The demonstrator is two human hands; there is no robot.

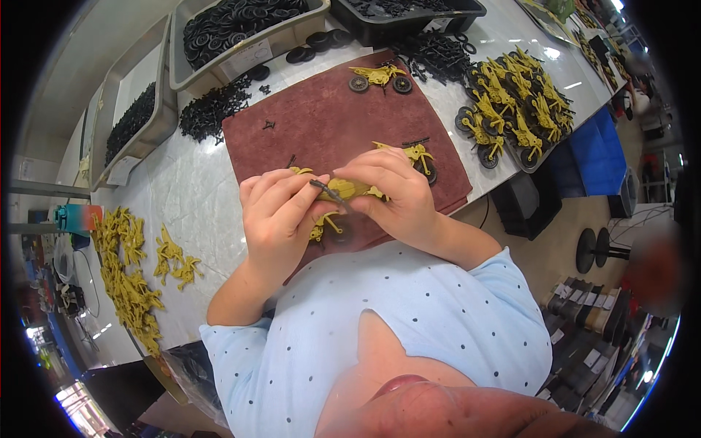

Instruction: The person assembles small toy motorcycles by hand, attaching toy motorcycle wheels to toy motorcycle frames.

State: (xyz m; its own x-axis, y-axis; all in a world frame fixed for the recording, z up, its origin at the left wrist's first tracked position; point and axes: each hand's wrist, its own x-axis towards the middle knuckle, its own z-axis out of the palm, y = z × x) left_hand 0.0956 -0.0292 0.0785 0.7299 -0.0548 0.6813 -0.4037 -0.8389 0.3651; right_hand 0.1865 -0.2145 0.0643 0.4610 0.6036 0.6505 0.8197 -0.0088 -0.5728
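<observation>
**Mia:** What was the person holding?

**Ben:** A yellow toy motorbike body (349,190). It was small and made of plastic, and it sat above the near edge of the brown cloth (328,120). The right hand (398,197) had its fingers closed tight on it. The left hand (277,215) pinched a thin dark part (327,192) between thumb and fingers and pressed it against the bike.

**Mia:** Were there other bikes on the cloth?

**Ben:** Yes. 1 finished bike with 2 black wheels (380,76) lay at the far edge. 1 more bike (418,155) lay just past the right hand. Another yellow piece (325,223) peeked out under the hands.

**Mia:** Any boxes or labels?

**Ben:** I saw 3 bins at the far side of the white table (182,182). The grey bin of black tyres (241,25) had a white paper label (247,57) on its front wall. The grey bin on the left (131,120) held small black bits and had a white label (123,169) too. The black bin (405,14) stood to the right.

**Mia:** What else was there?

**Ben:** A tray piled with finished bikes (511,106) on the right, too many to count. Loose yellow parts (131,274) lay in a heap on the left, and a pile of black parts (212,109) lay beside the cloth.
</observation>
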